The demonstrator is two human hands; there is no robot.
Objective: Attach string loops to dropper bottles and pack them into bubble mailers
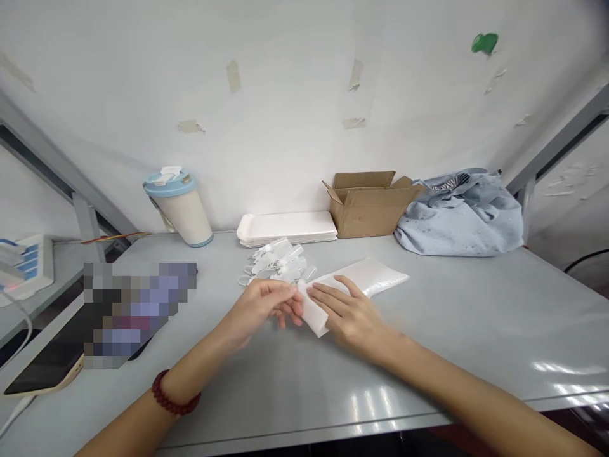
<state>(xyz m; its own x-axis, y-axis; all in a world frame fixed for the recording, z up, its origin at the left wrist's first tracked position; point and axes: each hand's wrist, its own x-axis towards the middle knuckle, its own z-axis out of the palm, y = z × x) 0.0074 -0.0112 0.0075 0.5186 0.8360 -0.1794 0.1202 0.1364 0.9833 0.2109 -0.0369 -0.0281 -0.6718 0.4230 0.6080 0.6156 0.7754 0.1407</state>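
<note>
A white padded envelope lies slanting across the grey table, its near end at my hands. My right hand rests on this end with fingers stretched flat over the white surface; its thumb is hidden. Beside the envelope's left edge is my left hand, thumb and forefinger pinched together and the other fingers curled. What the pinch holds, if anything, is too small to make out. Just behind my left hand lies a heap of small clear plastic bottles with white parts and loops.
At the back stand a stack of white envelopes, an open cardboard box, a grey-blue cloth bag and a lidded tumbler. On the left are a phone, a blurred-out item and a power strip.
</note>
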